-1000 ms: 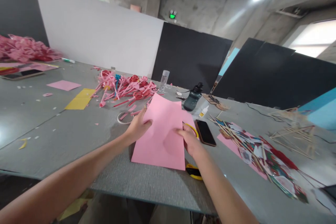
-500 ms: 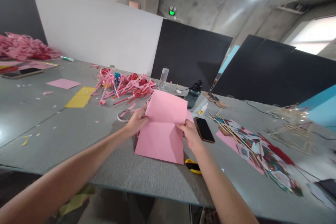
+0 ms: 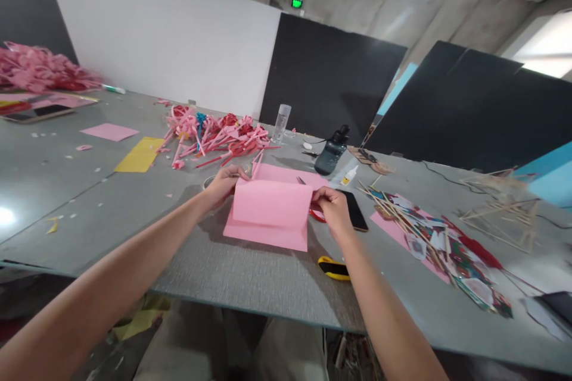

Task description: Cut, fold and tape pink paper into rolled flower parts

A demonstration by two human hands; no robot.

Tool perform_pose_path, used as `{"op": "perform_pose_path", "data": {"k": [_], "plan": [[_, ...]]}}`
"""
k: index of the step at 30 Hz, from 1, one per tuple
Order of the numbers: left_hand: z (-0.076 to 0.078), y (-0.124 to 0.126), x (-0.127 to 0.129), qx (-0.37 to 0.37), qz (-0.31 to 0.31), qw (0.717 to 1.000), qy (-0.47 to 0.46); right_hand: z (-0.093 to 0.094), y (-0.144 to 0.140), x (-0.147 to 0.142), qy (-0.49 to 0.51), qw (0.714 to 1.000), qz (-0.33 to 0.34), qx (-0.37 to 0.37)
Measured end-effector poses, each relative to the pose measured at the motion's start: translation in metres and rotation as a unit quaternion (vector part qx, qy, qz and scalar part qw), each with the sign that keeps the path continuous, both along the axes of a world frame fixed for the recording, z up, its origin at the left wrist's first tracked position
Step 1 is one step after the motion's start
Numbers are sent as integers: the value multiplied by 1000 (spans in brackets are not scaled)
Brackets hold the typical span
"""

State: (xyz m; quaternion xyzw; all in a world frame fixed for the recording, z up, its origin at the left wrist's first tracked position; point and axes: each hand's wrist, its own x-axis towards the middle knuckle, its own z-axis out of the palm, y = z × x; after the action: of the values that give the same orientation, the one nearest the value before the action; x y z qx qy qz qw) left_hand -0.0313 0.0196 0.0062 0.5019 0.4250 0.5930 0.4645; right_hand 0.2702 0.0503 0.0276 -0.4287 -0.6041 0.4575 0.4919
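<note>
A pink paper sheet lies on the grey table in front of me, its far half folded over toward me. My left hand pinches the sheet's upper left corner. My right hand pinches the upper right corner of the fold. More pink paper lies flat just behind the folded sheet. A black phone and something red sit partly under my right hand.
A yellow and black cutter lies near the table's front edge. A heap of pink and red paper pieces, a clear bottle, a dark bottle, a glue bottle, sticks and coloured cutouts, and a yellow sheet are spread around.
The pink sheet stood raised a second ago. Both hands have brought its top edge down toward me, so it now lies folded over on the table.
</note>
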Motion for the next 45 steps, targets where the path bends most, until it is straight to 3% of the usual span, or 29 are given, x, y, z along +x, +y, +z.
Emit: {"op": "perform_pose_path", "data": {"k": [5, 9, 13, 15, 21, 29, 34, 38, 45], "plan": [[-7, 7, -1, 46, 42, 997, 54, -2, -7, -2, 13, 999, 17, -24], [-4, 6, 6, 85, 40, 989, 115, 3, -17, 0, 60, 997, 28, -35], [1, 3, 12, 109, 23, 981, 157, 9, -18, -3, 76, 988, 58, -121], [1, 2, 14, 116, 18, 978, 170, 10, -17, -5, 46, 985, 71, -149], [1, 2, 14, 122, 17, 976, 177, 10, -16, -6, -88, 983, 106, -124], [5, -2, 18, 117, 9, 981, 154, -4, -7, 1, -127, 977, 140, -102], [1, -3, 16, 29, -33, 998, 37, -8, -5, 2, -103, 983, 108, -104], [-1, -5, 15, -38, -89, 995, -34, -9, -5, 3, -89, 984, 102, -114], [-3, -4, 20, 19, -38, 988, 146, -12, -5, 4, -84, 981, 121, -123]]}}
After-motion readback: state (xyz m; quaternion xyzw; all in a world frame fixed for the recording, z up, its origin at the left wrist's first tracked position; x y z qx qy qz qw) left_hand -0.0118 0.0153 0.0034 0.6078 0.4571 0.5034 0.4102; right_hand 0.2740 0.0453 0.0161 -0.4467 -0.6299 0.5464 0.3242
